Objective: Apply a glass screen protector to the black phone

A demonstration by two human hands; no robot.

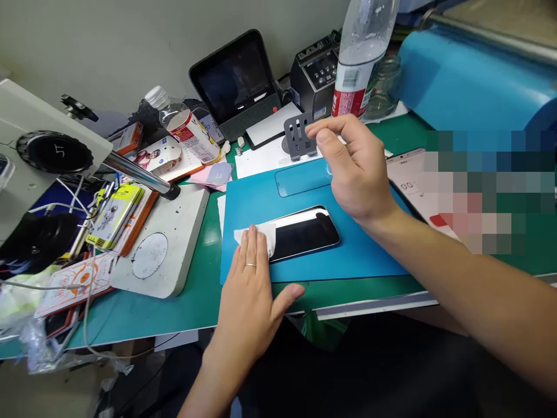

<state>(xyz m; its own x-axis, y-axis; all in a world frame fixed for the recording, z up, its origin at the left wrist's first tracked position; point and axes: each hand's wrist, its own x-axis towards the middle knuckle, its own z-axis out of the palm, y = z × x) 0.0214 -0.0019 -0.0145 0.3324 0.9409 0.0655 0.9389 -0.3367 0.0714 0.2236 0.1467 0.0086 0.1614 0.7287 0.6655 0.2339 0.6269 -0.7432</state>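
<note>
Phone, one: dark screen up, centre of the frame, lying at a slant on a blue mat; left end covered by a white wipe.

Left hand, lower centre: laid flat, palm down, fingers straight and side by side, thumb spread away; fingertips pressing the wipe on the phone's left end. Ring, one, thin, on a finger of this hand.

Right hand, right of centre: raised above the mat, apart from the left hand, fingers curled with the thumb near the forefinger; cannot tell whether anything is held between them.

Clear sheet, one, dark outline, upper part of the mat, its right end behind the right hand.

Grey stand, slotted, just above the mat, near the right fingertips.

Second phone, pale screen, right of the frame, partly behind the right forearm.

Large bottle, clear, red and white label, top right of centre; glass jar just beside it.

Blue roll, upper right.

Tablet-like display, dark, upper centre, tilted.

Small bottle, white cap, leaning, upper left of centre.

Green table, under all these.
</note>
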